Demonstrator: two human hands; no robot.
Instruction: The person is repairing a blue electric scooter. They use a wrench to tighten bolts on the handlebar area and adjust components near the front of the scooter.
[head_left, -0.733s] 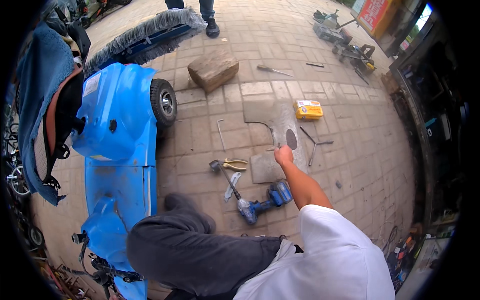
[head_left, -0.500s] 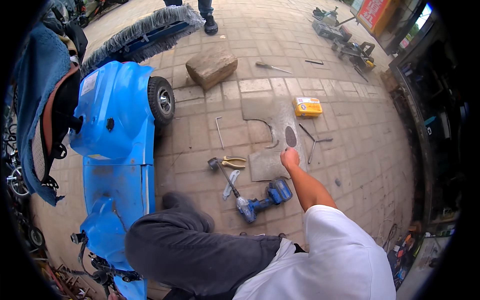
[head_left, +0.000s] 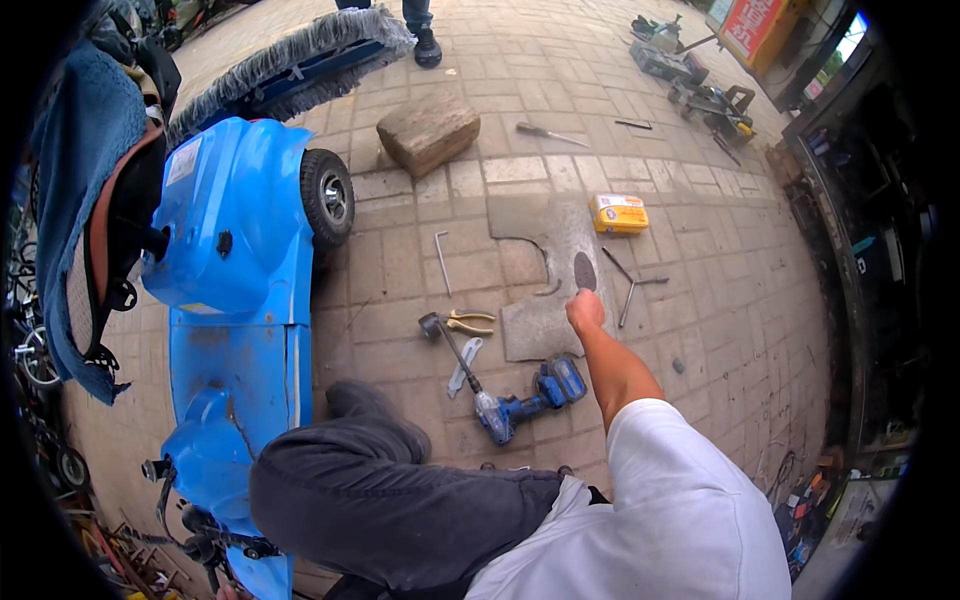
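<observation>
My right hand (head_left: 585, 308) is closed at the lower end of the dark oval (head_left: 585, 270) on the grey metal plate (head_left: 532, 325); what its fingers hold is hidden. A sliver of my left hand (head_left: 226, 593) shows at the bottom edge by the blue scooter (head_left: 235, 220), fingers hidden. Around the plate lie a yellow box (head_left: 620, 212), a three-armed wrench (head_left: 630, 285), a bent rod (head_left: 443, 265), pliers (head_left: 467, 320), a flat wrench (head_left: 462, 368) and a blue power drill (head_left: 520, 408) with an attachment.
A wooden block (head_left: 428, 135), a screwdriver (head_left: 550, 133) and a large fringed mop (head_left: 280, 65) lie farther off. A person's legs (head_left: 420, 30) stand beyond them. Metal equipment (head_left: 700, 100) is at back right, a dark doorway (head_left: 860, 260) at right.
My right hand has shifted slightly right on the plate, toward the lower end of the dark oval, and stays closed. The camera's view has moved slightly.
</observation>
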